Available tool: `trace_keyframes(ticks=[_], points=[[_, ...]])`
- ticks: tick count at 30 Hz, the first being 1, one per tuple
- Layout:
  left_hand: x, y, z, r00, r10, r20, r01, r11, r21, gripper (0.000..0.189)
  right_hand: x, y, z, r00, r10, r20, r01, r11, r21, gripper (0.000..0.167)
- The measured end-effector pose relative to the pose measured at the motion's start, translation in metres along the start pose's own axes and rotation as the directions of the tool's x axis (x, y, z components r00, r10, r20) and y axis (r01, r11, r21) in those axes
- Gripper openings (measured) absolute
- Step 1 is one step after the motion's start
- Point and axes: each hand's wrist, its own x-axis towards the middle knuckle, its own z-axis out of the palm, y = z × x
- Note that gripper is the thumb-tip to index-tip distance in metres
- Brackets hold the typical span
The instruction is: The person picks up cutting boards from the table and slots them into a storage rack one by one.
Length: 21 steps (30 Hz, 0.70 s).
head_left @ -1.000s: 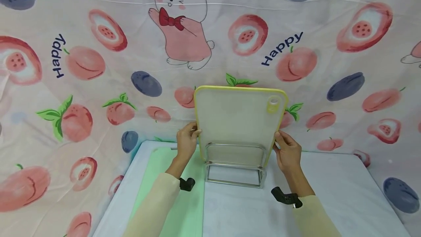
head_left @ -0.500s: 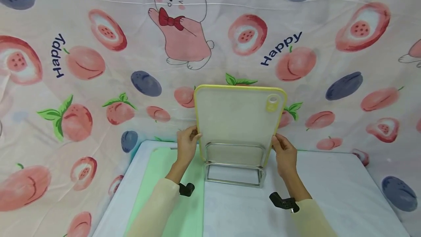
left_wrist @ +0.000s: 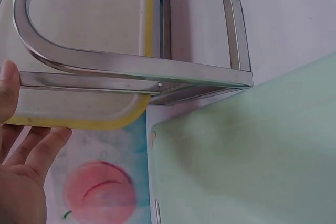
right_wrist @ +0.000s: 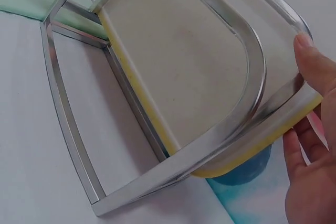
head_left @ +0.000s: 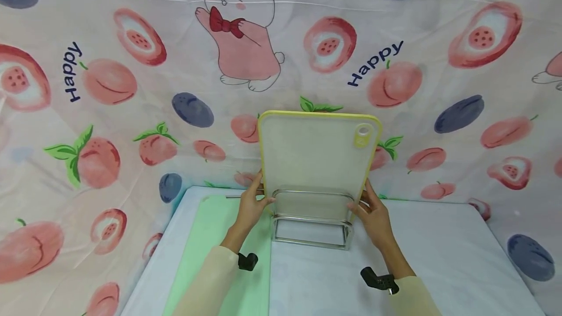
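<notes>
A pale cutting board (head_left: 320, 155) with a yellow rim stands upright in a silver metal rack (right_wrist: 255, 72). A yellow-framed hole marks its upper right corner. My left hand (head_left: 250, 208) holds its left edge low down, thumb in front by the rack's bar and fingers behind the yellow rim. On the opposite edge, my right hand (head_left: 373, 218) does likewise, its thumb against a rack loop and its fingers at the board's back. The rack's loops cross in front of the board's lower part; its rear is hidden by the board.
A light green mat or board (head_left: 246, 291) lies left of the rack on the white table (head_left: 439, 247). Just behind the table hangs a white cloth (head_left: 294, 52) printed with peaches and a rabbit. Each wrist carries a black camera.
Both hands have slid down the board's side edges to the height of the rack's loops, thumbs now farther in over the front. Board and rack stay in place.
</notes>
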Motion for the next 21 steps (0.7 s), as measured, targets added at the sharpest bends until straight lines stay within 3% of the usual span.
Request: trace_keyframes(ticks=[4,8,11,21], points=[[-0.002,-0.003,0.000,0.999,0.046,-0.018,-0.046,0.999,0.008,0.091,0.002,0.003,0.005,0.996,-0.018,-0.082,0.017,1.000,-0.018,0.075],[-0.002,-0.003,0.003,0.993,0.112,-0.034,-0.112,0.994,0.020,0.090,0.003,0.003,0.008,0.988,0.005,-0.152,-0.007,1.000,-0.015,0.071],[-0.003,-0.002,0.006,0.991,0.127,-0.038,-0.125,0.991,0.050,0.086,0.003,0.004,0.008,0.979,0.022,-0.201,-0.028,0.999,-0.025,0.069],[-0.003,0.008,0.020,0.998,0.056,0.002,-0.056,0.994,0.093,0.081,0.002,0.003,-0.004,0.976,0.020,-0.216,-0.031,0.998,-0.046,0.067]])
